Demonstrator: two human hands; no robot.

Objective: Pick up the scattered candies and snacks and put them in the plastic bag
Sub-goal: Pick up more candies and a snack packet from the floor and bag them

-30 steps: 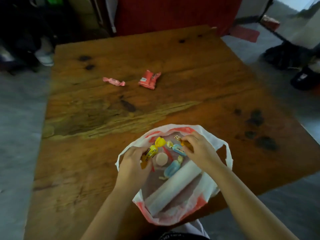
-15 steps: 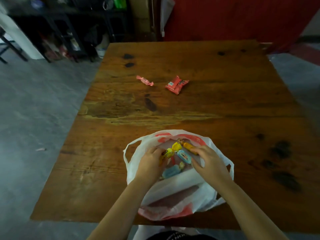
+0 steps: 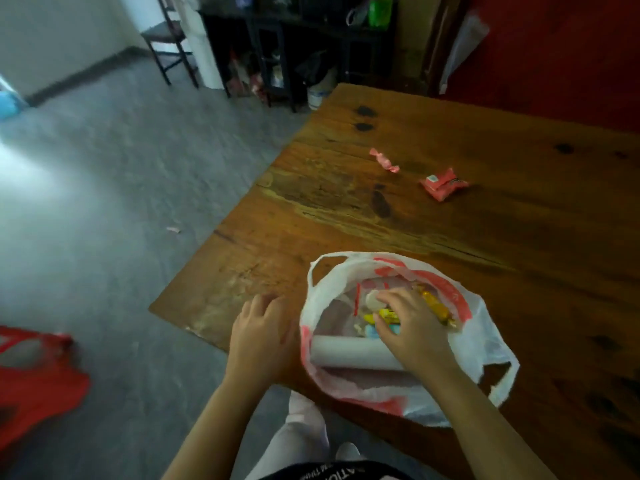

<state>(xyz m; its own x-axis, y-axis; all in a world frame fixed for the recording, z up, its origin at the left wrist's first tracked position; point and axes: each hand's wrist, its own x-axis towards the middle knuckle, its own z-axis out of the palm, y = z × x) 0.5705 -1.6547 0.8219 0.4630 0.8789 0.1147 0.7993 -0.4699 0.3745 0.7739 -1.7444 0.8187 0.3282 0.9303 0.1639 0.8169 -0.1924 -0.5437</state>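
- Left hand [image 3: 263, 332]: out of the bag since 0.5 s ago. It is now laid on the table just beside the bag's left rim, fingers loosely bent, nothing held.
- Right hand [image 3: 412, 327]: kept inside the bag, fingers curled down over the yellow candy [image 3: 384, 315]. Whether it is actually gripped cannot be told.
- View swung left since then, so more floor is seen.
- Plastic bag [image 3: 485, 341]: white with red print, mouth open, set at the near table edge. Contained: yellow candy, orange-wrapped candy [image 3: 436, 304], light-blue candy [image 3: 372, 331], white roll [image 3: 353, 353] across the near side.
- Wooden table [image 3: 450, 237]: pink twist-wrapped candy [image 3: 383, 160] and red snack packet [image 3: 443, 183] lie near each other on the far part, well apart from the bag.
- Room: grey floor [image 3: 104, 202], chair [image 3: 169, 46] and dark shelving [image 3: 294, 46] at the back, red cloth [image 3: 31, 375] at lower left.
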